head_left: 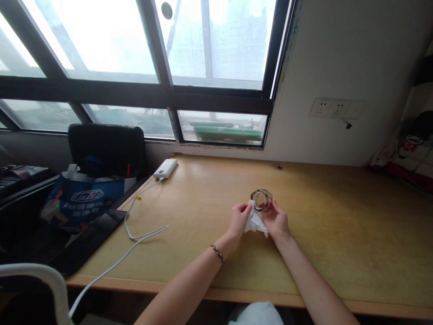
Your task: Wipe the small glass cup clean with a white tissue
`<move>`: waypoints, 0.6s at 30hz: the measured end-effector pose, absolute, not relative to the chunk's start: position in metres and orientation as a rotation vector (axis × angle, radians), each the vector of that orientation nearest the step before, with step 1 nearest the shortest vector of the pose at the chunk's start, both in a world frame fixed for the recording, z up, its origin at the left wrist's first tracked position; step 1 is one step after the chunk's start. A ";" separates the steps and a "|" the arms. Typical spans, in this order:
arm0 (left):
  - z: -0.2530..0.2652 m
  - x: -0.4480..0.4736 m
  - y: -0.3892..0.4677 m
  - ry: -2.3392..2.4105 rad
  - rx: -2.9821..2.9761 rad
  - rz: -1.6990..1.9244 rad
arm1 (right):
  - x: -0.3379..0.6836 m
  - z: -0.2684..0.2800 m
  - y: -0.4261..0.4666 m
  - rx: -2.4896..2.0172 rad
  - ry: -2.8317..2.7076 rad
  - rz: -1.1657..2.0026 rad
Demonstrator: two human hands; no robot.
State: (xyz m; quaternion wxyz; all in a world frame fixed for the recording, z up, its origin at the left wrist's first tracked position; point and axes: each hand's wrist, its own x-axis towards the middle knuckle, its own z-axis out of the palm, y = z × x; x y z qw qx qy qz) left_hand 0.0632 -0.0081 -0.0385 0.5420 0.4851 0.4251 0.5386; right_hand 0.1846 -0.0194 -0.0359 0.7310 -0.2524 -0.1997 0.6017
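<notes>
Over the middle of the table, my right hand (276, 220) grips a small round glass dish with a dark, wavy rim (260, 191), which looks like an ashtray and is tilted so its round opening faces me. A white tissue (256, 224) is pinched in the fingers of my left hand (240, 220). Its upper end touches the left side of the dish's rim, and the rest hangs down between my hands. My right fingertips are partly hidden behind the glass.
A white power bank (165, 168) lies at the table's far left corner, its white cable (130, 234) running along the left side and over the front edge. Left of the wooden table (338, 225) stand a black chair (106, 140) and a blue bag (91, 205).
</notes>
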 end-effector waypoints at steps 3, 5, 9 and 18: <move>-0.033 0.056 -0.004 1.055 1.153 1.385 | 0.183 -0.038 -0.020 -0.561 -0.385 1.377; -0.030 0.053 -0.002 1.043 1.125 1.460 | 0.180 -0.040 -0.021 -0.571 -0.348 1.429; -0.021 0.052 -0.006 0.931 1.140 1.540 | 0.171 -0.039 -0.025 -0.598 -0.357 1.497; -0.012 0.054 -0.017 0.760 1.574 1.557 | 0.164 -0.032 -0.030 -0.506 -0.317 1.576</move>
